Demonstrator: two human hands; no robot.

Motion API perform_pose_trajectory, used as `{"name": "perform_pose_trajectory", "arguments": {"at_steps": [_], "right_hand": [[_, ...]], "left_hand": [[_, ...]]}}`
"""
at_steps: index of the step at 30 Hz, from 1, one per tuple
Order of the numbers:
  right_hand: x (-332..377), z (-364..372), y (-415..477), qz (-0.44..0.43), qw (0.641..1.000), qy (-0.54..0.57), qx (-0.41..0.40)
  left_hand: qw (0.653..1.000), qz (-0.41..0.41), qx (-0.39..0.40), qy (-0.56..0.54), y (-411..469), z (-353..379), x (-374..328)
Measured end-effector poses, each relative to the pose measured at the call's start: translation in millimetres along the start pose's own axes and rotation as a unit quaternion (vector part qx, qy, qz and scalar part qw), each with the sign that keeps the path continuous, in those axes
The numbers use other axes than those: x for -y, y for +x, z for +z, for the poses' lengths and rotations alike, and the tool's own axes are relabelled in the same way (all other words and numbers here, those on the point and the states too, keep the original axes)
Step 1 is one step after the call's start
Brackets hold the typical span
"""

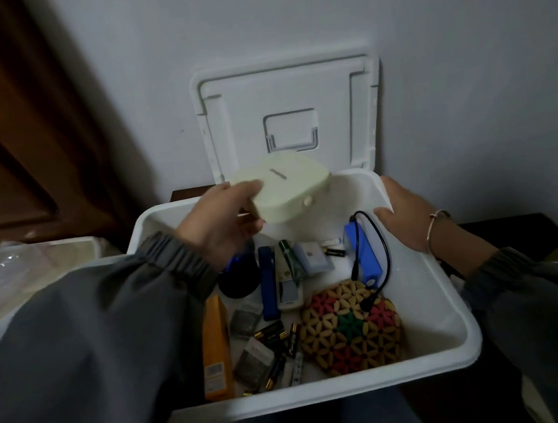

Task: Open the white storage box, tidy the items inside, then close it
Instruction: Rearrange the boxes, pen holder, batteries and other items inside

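Note:
The white storage box [445,300] stands open in front of me, and its lid [288,120] leans upright against the wall behind it. My left hand [224,224] holds a pale cream rounded case [289,189] above the box's far end. My right hand [405,215] grips the box's right rim, thumb inside. Inside lie a beaded flower-pattern mat [351,327], a blue power bank [361,254] with a black cable, a blue bar [267,281], an orange carton [216,348], several loose batteries [277,335], small grey packets and a dark round object partly hidden by my sleeve.
A grey-white wall [425,41] rises behind the box. A dark wooden door [15,135] is at the left. Clear plastic-wrapped material [18,269] lies at the left beside the box. A dark surface [520,230] extends to the right.

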State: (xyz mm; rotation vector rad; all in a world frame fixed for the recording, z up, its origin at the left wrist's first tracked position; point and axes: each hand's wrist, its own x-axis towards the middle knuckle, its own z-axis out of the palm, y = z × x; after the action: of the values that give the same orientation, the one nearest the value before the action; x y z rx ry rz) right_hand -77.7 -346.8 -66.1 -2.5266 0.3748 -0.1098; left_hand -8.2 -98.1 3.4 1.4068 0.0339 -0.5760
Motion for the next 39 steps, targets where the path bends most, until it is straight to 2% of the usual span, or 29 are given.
{"name": "perform_pose_trajectory", "arguments": {"at_steps": [2, 4, 7, 8, 10, 12, 14, 16, 19, 23, 26, 34, 39], "right_hand": [[-2, 1, 1, 0.005, 1.0, -0.017, -0.008], [-2, -2, -1, -0.019, 0.996, -0.074, -0.051], [14, -3, -10, -0.168, 0.961, -0.184, -0.116], [25, -1, -16, -0.232, 0.95, -0.185, -0.095], [50, 9, -29, -0.337, 0.928, -0.155, 0.034], [70, 32, -42, -0.395, 0.888, -0.152, 0.179], [82, 60, -47, -0.435, 0.837, -0.203, 0.262], [89, 85, -45, -0.463, 0.792, -0.263, 0.299], [93, 112, -40, -0.488, 0.763, -0.289, 0.31], [84, 138, -39, -0.542, 0.706, -0.332, 0.312], [78, 154, -40, -0.549, 0.687, -0.345, 0.329], [81, 168, -37, -0.57, 0.662, -0.34, 0.348], [81, 175, -36, -0.584, 0.672, -0.313, 0.331]], "left_hand": [[0.996, 0.013, 0.016, -0.09, -11, -16, -4], [0.989, 0.03, 0.041, -0.14, -20, -31, -3], [0.983, 0.063, 0.054, -0.165, -27, -47, 2], [0.982, 0.075, 0.052, -0.164, -28, -51, 5], [0.981, 0.098, 0.052, -0.162, -28, -57, 9], [0.978, 0.118, 0.056, -0.162, -27, -63, 13], [0.976, 0.133, 0.054, -0.163, -27, -66, 17], [0.974, 0.145, 0.047, -0.169, -26, -68, 21], [0.972, 0.147, 0.026, -0.183, -24, -71, 26], [0.974, 0.134, 0.015, -0.184, -21, -77, 28], [0.975, 0.139, 0.007, -0.172, -19, -81, 28], [0.978, 0.132, -0.002, -0.162, -17, -84, 37], [0.978, 0.129, -0.011, -0.166, -15, -85, 39]]}}
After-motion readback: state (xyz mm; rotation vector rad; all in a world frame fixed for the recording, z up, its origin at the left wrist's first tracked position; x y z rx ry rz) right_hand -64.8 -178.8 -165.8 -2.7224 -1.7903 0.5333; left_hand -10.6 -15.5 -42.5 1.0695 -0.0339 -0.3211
